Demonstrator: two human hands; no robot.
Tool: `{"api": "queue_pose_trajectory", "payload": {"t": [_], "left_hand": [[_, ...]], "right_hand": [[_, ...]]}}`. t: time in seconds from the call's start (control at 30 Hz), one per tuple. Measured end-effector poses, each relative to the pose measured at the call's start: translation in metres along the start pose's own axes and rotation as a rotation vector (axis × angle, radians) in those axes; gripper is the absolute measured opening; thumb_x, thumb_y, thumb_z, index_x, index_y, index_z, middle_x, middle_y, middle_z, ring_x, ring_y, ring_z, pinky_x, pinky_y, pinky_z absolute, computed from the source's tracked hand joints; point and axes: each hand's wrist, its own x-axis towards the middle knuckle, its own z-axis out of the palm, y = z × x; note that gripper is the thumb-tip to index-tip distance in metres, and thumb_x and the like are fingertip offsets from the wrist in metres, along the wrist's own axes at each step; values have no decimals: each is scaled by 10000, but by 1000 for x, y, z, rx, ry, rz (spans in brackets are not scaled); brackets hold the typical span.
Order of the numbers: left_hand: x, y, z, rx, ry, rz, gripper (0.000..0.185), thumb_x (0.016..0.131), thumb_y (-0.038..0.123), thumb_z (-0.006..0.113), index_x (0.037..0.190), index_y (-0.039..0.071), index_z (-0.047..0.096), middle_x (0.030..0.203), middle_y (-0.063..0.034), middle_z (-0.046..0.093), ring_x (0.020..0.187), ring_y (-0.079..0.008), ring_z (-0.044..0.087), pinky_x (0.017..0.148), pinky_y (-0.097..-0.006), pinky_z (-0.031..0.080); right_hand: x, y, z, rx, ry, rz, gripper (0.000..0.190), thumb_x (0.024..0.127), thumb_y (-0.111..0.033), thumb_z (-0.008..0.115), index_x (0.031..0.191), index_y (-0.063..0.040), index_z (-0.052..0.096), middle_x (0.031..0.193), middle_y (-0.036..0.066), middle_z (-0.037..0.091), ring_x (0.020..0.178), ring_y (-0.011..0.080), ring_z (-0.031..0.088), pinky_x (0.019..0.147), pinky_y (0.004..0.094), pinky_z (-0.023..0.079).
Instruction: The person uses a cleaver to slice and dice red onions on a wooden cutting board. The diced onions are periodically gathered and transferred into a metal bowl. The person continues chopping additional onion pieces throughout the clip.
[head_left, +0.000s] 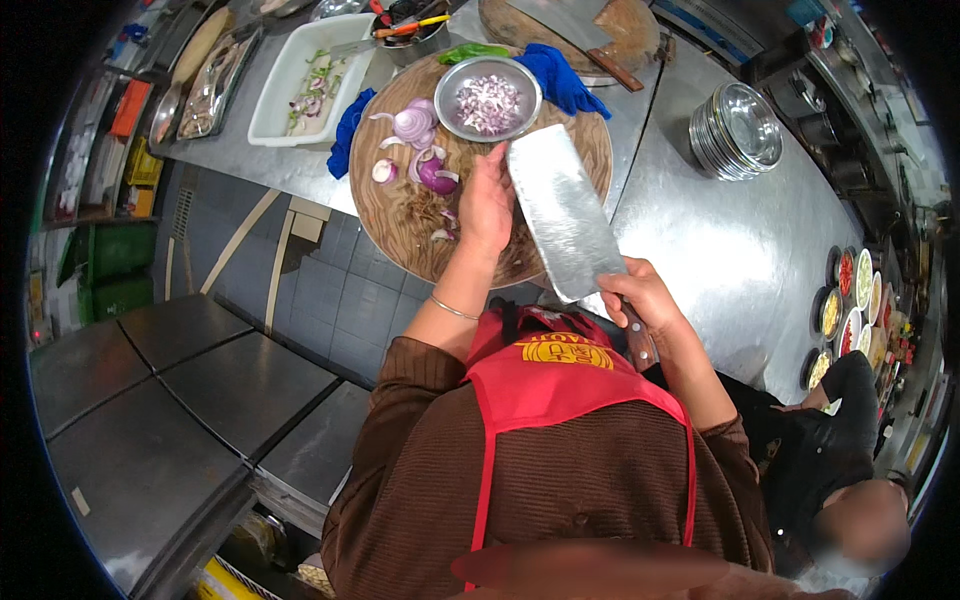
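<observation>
My right hand (646, 295) grips the wooden handle of a broad steel cleaver (564, 214), its blade slanting over the right side of a round wooden chopping board (390, 232). My left hand (489, 201) is over the board beside the blade, with its fingertips close to the rim of a steel bowl; whether they touch it is unclear. Diced red onion (489, 105) lies in that steel bowl (445, 112). Left of the bowl are red onion slices (414, 122), a partly peeled onion piece (436, 178) and a small onion end (384, 172). A green pepper (472, 53) lies behind the bowl.
Blue cloths (562, 79) flank the board. A white plastic tub (262, 112) with onion scraps stands left. Another cleaver (570, 22) rests on a second board. Stacked steel bowls (735, 131) stand right, and a person in dark clothes (817, 442) is at lower right.
</observation>
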Motion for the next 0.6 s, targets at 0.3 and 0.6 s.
{"api": "queue_pose_trajectory", "payload": {"t": [0.3, 0.6], "left_hand": [[-5, 2, -33, -496, 92, -310, 509, 1132, 447, 426, 1322, 18, 625, 1376, -168, 680, 1301, -321, 625, 1146, -489, 465], [-11, -5, -10, -74, -38, -105, 803, 1159, 534, 174, 1341, -95, 639, 1479, -221, 614, 1435, -311, 510, 1283, -439, 286]], "right_hand": [[74, -8, 22, -154, -4, -99, 161, 969, -142, 655, 873, -32, 587, 655, 37, 591, 468, 137, 527, 470, 295, 413], [90, -32, 2, -45, 213, -285, 103, 981, -114, 646, 978, -28, 590, 688, 56, 593, 491, 149, 531, 479, 299, 427]]}}
